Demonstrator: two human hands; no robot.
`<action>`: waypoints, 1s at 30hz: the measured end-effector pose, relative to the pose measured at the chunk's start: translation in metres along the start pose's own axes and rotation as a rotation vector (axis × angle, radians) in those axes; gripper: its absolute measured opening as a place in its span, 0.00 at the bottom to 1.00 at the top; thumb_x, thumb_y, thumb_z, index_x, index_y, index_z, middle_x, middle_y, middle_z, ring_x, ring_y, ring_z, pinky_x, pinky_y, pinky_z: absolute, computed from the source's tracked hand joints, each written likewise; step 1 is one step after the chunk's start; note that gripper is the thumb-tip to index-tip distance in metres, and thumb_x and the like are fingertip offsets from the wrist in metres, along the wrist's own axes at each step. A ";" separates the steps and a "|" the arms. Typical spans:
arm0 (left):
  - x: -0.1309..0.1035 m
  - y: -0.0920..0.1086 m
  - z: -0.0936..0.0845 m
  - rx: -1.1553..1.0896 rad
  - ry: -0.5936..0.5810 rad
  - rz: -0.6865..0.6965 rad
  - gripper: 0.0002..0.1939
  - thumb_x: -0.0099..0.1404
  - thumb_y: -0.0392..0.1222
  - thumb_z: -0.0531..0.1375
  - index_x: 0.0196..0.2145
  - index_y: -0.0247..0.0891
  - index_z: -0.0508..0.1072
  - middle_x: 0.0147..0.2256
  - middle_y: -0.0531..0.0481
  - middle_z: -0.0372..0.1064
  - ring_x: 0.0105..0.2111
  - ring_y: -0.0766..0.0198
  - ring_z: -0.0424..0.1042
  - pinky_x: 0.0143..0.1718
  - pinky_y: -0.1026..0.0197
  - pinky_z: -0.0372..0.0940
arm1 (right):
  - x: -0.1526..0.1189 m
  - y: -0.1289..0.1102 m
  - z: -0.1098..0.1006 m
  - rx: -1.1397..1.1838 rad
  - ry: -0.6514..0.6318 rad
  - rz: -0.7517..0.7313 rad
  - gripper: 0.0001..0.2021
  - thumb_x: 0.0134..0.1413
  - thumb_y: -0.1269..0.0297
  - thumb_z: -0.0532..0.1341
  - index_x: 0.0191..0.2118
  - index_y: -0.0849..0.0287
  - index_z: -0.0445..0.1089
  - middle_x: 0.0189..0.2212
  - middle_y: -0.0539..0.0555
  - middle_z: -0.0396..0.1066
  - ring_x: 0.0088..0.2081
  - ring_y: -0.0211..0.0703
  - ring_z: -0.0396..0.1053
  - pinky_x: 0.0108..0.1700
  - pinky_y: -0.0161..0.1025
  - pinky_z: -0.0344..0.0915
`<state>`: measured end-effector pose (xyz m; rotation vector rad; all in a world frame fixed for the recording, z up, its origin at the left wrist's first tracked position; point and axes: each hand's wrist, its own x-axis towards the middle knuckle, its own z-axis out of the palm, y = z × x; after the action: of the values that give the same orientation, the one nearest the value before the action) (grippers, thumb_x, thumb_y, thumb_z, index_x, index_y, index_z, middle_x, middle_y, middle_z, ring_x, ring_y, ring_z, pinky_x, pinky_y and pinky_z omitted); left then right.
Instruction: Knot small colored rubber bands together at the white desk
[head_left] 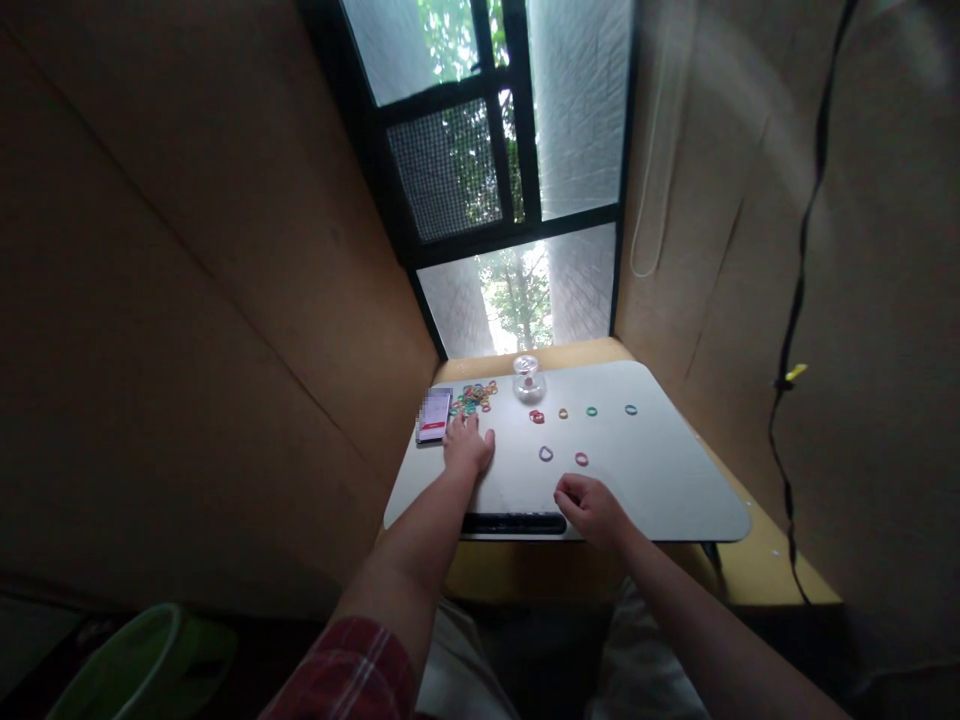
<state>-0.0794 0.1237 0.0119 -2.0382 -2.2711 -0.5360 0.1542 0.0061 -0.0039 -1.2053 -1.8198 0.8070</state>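
Observation:
My left hand (466,447) lies palm down on the white board with its fingers spread. Its fingertips reach the near edge of a heap of small coloured elastic hair ties (474,396). Curled closed, my right hand (589,507) rests at the board's front edge; the inside of its fingers is hidden. Beyond it lie a pink hair tie (581,459) and a purple hair tie (546,454). Farther back, a row holds a small red cluster (536,416), a yellow hair tie (563,413), a green hair tie (592,411) and a blue hair tie (631,409).
A clear round jar (529,385) stands at the back of the white lap desk (660,480). Left of the heap lies a phone (433,416) with its screen lit. A black slot (514,523) runs along the front edge. A cable (796,300) hangs at right; a green bin (124,665) is lower left.

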 end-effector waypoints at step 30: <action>-0.098 0.049 -0.003 -1.160 -0.175 0.123 0.10 0.57 0.44 0.64 0.35 0.37 0.71 0.31 0.50 0.73 0.28 0.67 0.72 0.30 0.65 0.67 | 0.031 0.001 0.008 0.251 -0.139 0.195 0.13 0.52 0.56 0.59 0.38 0.61 0.69 0.18 0.45 0.67 0.15 0.32 0.59 0.18 0.30 0.56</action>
<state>-0.0196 0.0324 -0.0002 -2.6409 -2.0511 -2.0983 0.1407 0.0348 0.0000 -1.1978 -1.6654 1.2181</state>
